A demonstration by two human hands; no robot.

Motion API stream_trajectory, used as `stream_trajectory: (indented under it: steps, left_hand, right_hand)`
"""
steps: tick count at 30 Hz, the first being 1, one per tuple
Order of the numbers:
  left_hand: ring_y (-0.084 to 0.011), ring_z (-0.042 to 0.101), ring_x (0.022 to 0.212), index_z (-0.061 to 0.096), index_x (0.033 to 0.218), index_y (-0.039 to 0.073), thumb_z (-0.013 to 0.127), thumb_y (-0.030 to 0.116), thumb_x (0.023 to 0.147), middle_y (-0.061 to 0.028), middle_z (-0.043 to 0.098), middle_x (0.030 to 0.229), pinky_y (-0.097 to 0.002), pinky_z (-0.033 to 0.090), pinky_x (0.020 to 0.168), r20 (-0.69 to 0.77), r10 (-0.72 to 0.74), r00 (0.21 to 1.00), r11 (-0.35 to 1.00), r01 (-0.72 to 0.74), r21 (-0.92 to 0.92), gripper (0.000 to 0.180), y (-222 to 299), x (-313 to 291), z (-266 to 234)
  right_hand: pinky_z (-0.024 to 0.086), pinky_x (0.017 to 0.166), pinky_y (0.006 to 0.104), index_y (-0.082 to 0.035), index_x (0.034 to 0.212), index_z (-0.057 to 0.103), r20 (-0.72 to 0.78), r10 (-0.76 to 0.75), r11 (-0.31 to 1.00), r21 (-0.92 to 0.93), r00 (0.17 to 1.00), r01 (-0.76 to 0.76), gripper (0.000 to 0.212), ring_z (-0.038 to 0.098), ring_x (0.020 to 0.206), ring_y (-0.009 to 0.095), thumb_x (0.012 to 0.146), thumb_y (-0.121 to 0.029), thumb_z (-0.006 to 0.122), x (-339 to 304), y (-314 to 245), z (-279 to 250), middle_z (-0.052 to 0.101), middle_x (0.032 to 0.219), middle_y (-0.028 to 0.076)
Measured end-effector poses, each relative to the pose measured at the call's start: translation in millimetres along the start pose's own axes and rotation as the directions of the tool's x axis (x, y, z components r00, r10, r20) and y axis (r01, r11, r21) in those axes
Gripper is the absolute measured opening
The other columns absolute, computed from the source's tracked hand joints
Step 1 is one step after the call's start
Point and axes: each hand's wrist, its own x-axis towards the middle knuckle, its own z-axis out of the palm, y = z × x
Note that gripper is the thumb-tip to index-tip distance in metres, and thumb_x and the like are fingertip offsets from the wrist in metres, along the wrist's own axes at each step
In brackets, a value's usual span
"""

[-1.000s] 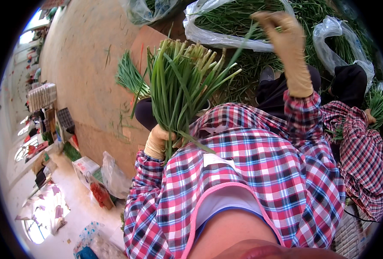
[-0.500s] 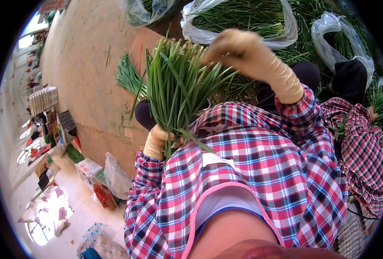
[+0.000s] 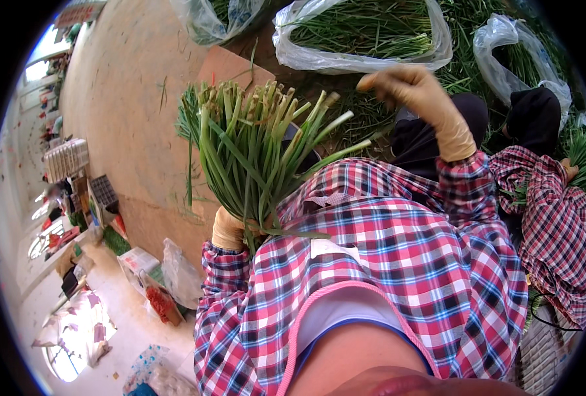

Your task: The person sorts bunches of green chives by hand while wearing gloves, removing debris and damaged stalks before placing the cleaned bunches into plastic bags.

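Observation:
My left hand (image 3: pixel 229 230), in a pale glove, is closed round the leafy part of a bunch of garlic chives (image 3: pixel 250 152). The cut stem ends fan out at the top, away from my body. A few stalks lean out to the right, apart from the rest. My right hand (image 3: pixel 415 91), also gloved, hangs in the air to the right of the stem ends. It touches nothing, and its fingers, slightly blurred, point left and look apart. Another green bunch (image 3: pixel 186 119) shows partly behind the one I hold.
A clear plastic bag (image 3: pixel 365 65) full of chives lies ahead, with another bag (image 3: pixel 230 23) to its left and a third (image 3: pixel 487 49) to its right. Loose chives cover the ground there. At right, a person in a checked sleeve (image 3: pixel 557 231) holds a green bunch (image 3: pixel 583 155).
My right hand has come away from the stem ends, moving right and slightly nearer. The bunch in my left hand has shifted left and nearer, its stalks more fanned out.

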Motion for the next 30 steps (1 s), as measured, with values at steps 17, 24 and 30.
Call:
stream_trajectory:
  steps: [17, 24, 30]
  left_hand:
    - [-0.0176, 0.063, 0.067, 0.067, 0.097, -0.002, 0.08, 0.001, 0.062, -0.0087, 0.068, 0.08, -0.0314, 0.052, 0.058, 0.229, -0.06, 0.972, 0.852, 0.17, -0.495, 0.037, -26.0, 5.0, -4.2]
    - [-0.0179, 0.062, 0.084, 0.068, 0.104, 0.0, 0.082, 0.005, 0.062, -0.0075, 0.07, 0.096, -0.032, 0.052, 0.073, 0.337, -0.07, 0.939, 0.956, 0.16, -0.247, 0.045, 14.4, 32.4, -21.6]
    - [-0.0176, 0.059, 0.094, 0.062, 0.117, 0.001, 0.083, 0.006, 0.064, -0.0082, 0.067, 0.109, -0.0322, 0.049, 0.084, 0.162, 0.027, 0.986, 0.981, 0.005, -0.195, 0.057, 21.2, 26.3, -14.9]
  right_hand:
    - [0.056, 0.082, 0.0289, -0.009, 0.132, 0.057, -0.353, 0.042, 0.863, -0.459, 0.935, -0.212, 0.054, 0.068, 0.09, 0.014, 0.082, -0.017, 0.076, -10.8, 29.5, -65.8, 0.065, 0.122, 0.009]
    - [0.055, 0.063, 0.0248, -0.007, 0.111, 0.071, 0.327, 0.223, 0.949, 0.144, 0.918, -0.282, 0.024, 0.065, 0.078, 0.01, 0.09, -0.011, 0.062, -20.4, 8.4, 41.6, 0.073, 0.099, 0.006]
    - [0.051, 0.076, 0.0286, -0.011, 0.098, 0.075, -0.261, -0.289, 0.938, -0.271, 0.921, 0.217, 0.023, 0.063, 0.085, 0.013, 0.082, -0.027, 0.076, -3.3, -14.2, -22.3, 0.069, 0.092, 0.002]
